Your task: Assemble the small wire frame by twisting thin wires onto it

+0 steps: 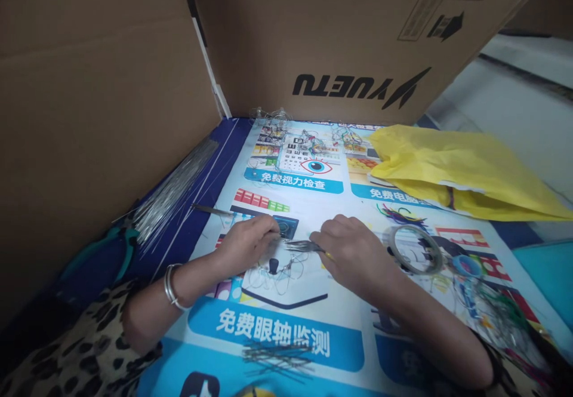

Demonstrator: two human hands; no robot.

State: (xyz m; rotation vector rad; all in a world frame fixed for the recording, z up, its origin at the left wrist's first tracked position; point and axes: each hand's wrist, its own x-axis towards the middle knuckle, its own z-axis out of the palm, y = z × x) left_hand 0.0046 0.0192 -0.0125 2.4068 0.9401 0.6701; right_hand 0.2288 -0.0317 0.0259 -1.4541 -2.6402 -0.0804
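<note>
Wire pc (286, 267) looped, prob. silvery.

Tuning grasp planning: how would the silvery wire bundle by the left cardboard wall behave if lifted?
The wire bundle is probably fairly stiff, since it lies nearly straight. It may splay: its ends fan out and no tie shows.

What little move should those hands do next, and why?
Perhaps grip the looped wire gently with the pliers: the right hand holds them with the tips close to the left hand, which seems to pinch that wire.
</note>
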